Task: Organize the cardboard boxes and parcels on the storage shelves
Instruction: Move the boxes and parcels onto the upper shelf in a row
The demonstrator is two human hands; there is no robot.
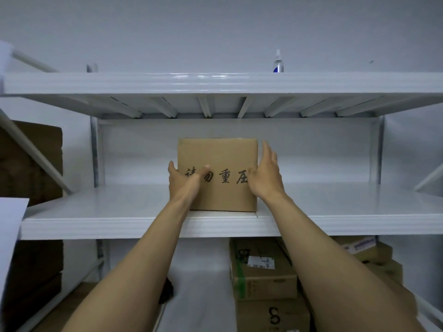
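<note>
A brown cardboard box (220,154) with black printed characters on its front stands upright on the white middle shelf (107,212), close to the front edge. My left hand (184,180) lies against the box's left front corner, thumb across the front face and fingers along the left side. My right hand (265,173) is at the box's right side with straight fingers pointing up; its palm touches or nearly touches the right edge.
The upper shelf (215,83) carries a spray bottle (278,62) at the back. Below, several cardboard parcels (261,269) are stacked on the lower shelf at the right. Dark brown boxes (31,161) fill the neighbouring rack at the left. Shelf posts stand at both sides.
</note>
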